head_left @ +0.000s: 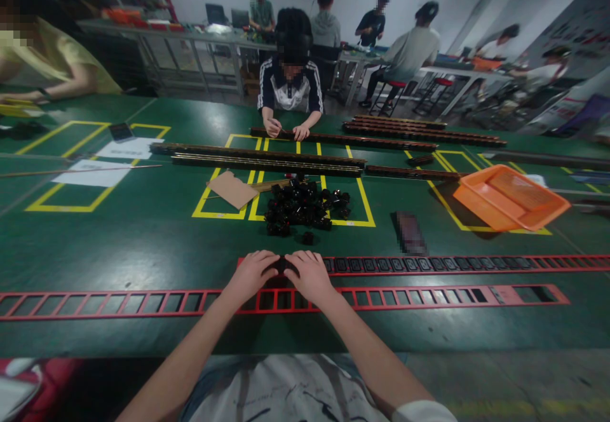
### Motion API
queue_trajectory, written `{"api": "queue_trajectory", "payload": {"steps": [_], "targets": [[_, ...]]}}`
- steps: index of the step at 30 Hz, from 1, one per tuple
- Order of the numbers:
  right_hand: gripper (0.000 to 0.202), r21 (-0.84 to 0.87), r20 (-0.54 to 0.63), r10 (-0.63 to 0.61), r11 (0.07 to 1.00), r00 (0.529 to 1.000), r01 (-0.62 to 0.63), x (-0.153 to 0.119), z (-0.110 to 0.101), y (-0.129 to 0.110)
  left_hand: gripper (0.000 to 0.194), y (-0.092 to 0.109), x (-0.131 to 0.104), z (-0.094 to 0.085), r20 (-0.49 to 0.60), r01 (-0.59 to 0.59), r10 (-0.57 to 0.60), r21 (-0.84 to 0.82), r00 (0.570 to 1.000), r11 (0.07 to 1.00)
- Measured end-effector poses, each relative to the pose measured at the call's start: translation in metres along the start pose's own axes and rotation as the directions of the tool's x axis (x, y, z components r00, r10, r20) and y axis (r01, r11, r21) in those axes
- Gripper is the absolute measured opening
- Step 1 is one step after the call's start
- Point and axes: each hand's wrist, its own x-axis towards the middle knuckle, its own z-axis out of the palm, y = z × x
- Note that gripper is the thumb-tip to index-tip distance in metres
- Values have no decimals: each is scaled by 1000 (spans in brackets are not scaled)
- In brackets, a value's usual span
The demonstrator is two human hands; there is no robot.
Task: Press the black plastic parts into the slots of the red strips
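Both my hands meet at the left part of a long red slotted strip [548, 263]. My left hand [252, 276] and my right hand [309, 274] are closed, fingers curled, on a black socket [283, 263] between them. Fingers partly hide it, so I cannot tell whether it sits fully in its slot. To the right of my hands, a row of black sockets [384, 265] fills slots of this strip; its far right slots show the green table through them. A second red strip [410, 296] lies nearer me, under my wrists. Beyond my hands lies a pile of loose black sockets [300, 206].
On the green table [157, 244] are a brown card [232, 189], a dark pixelated object [410, 232], a tilted orange bin [515, 199] and long dark bars [267, 160]. Opposite me a person [290, 85] works on a bar; another sits far left.
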Motion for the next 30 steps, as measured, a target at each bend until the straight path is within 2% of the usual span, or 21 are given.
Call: {"api": "queue_trajectory", "payload": {"steps": [9, 22, 26, 30], "targets": [[27, -30, 13, 7, 1000, 1000, -6, 1, -2, -6, 27, 9, 1, -8, 22, 31, -31, 1, 999, 1000], [36, -55, 78, 3, 998, 997, 1, 3, -4, -3, 29, 6, 1, -4, 23, 17, -18, 26, 1000, 1000], [36, -37, 58, -22, 999, 998, 24, 6, -11, 13, 30, 10, 1, -9, 14, 18, -18, 12, 1000, 1000], [32, -74, -11, 60, 995, 998, -60, 11, -22, 46, 27, 19, 2, -15, 17, 35, -35, 14, 999, 999]]}}
